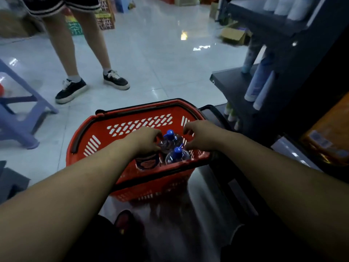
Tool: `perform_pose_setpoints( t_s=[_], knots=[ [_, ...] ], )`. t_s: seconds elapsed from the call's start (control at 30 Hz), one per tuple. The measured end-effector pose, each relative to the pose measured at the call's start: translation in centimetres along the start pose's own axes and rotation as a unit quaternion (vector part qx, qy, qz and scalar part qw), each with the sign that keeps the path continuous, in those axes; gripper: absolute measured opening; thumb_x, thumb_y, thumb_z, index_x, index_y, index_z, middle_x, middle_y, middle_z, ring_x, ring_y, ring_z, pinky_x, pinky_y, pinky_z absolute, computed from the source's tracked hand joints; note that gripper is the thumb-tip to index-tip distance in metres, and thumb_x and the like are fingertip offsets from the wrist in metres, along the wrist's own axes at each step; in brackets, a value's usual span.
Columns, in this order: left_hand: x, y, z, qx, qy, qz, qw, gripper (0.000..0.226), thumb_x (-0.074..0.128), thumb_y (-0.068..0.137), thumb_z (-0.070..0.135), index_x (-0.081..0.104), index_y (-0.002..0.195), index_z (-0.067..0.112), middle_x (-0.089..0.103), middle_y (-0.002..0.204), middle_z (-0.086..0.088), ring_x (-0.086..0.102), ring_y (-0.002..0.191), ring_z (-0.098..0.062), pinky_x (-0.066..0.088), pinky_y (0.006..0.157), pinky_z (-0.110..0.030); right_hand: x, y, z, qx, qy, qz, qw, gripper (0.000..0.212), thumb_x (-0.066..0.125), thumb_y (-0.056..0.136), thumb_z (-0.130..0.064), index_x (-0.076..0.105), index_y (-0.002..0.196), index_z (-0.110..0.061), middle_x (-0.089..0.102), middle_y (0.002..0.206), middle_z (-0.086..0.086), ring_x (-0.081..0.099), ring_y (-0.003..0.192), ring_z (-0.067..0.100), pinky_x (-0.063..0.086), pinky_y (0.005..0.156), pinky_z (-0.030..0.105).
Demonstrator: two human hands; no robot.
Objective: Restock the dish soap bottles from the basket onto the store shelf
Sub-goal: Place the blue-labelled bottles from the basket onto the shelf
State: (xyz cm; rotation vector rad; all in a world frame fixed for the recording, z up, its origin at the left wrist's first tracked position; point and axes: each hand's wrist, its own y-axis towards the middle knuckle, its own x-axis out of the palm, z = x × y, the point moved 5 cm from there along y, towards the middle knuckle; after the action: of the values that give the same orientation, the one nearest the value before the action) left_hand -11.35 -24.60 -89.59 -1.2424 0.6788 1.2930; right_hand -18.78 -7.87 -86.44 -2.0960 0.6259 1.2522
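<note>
Both hands reach into a red shopping basket [120,129] on the store floor. The left hand [146,140] closes over one dish soap bottle [148,162]; the right hand [200,136] hovers open, right of two upright blue-capped bottles [172,141]. The shelf [232,86] stands far right.

A red plastic shopping basket [105,129] with slotted walls and black handles is sitting on the pale tiled floor beside a dark store shelf [232,86]. Three clear dish soap bottles are standing upright at its near right end: two showing blue caps [170,133] [177,151], one showing a blue label [148,162].
</note>
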Motion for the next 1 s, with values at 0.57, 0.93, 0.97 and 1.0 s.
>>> perform_pose_setpoints(
  t_s=[0.57,0.93,0.97,1.0],
  knots=[
    [10.5,11.4,3.1,-0.020,0.008,-0.131,0.991,0.030,0.066,0.098,0.024,0.063,0.119,0.003,0.069,0.115,-0.013,0.066,0.106,-0.026,0.054,0.097,-0.037,5.1,7.8,6.5,0.072,0.083,-0.052,0.993,0.047,0.064,0.088,-0.006,0.056,0.134,-0.016,0.061,0.130,0.010,0.060,0.117,0.028,0.052,0.098,0.036],
    [4.5,7.6,1.4,0.034,0.039,-0.024,0.998,0.019,0.067,0.097,0.028,0.054,0.094,0.014,0.055,0.100,-0.004,0.052,0.090,-0.018,0.041,0.078,-0.028,4.7,6.9,6.9,0.052,0.137,-0.061,0.987,0.052,0.073,0.090,-0.015,0.054,0.138,-0.015,0.059,0.136,0.007,0.057,0.125,0.028,0.050,0.105,0.046],
    [3.4,6.9,1.0,0.036,0.036,-0.006,0.999,0.022,0.066,0.097,0.031,0.055,0.092,0.013,0.056,0.097,-0.003,0.054,0.089,-0.019,0.042,0.076,-0.029,4.7,6.8,6.8,0.050,0.139,-0.060,0.987,0.053,0.075,0.088,-0.016,0.055,0.137,-0.015,0.060,0.134,0.007,0.058,0.123,0.027,0.051,0.104,0.045],
    [2.4,6.1,0.6,0.035,0.024,0.011,0.999,0.023,0.066,0.097,0.032,0.058,0.093,0.012,0.058,0.094,-0.003,0.057,0.087,-0.021,0.046,0.075,-0.032,4.7,6.7,6.7,0.046,0.138,-0.055,0.988,0.055,0.078,0.086,-0.017,0.056,0.136,-0.016,0.061,0.131,0.006,0.059,0.120,0.026,0.052,0.102,0.044]
  ],
)
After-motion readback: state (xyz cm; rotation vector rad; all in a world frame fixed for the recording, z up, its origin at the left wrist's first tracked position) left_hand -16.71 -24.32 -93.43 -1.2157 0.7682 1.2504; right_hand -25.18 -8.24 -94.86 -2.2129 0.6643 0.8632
